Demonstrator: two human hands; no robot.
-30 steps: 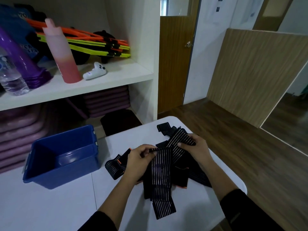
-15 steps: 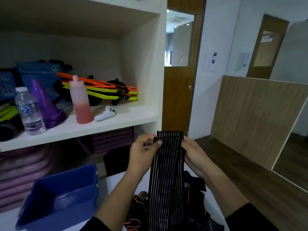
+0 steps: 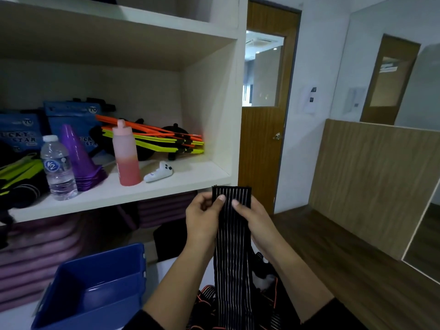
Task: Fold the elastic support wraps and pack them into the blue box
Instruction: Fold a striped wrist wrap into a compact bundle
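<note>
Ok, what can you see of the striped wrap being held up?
The striped wrap is a long flat black band with thin pale lengthwise stripes, seemingly stretchy knit. It hangs upright, pinched near its plain black top edge by the left hand and right hand, thumbs on its near face. Its lower end runs out of view over the wrap pile.

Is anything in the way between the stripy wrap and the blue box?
Nothing visible is. The left hand and right hand pinch the striped wrap up high. The blue box sits open, lower left.
</note>
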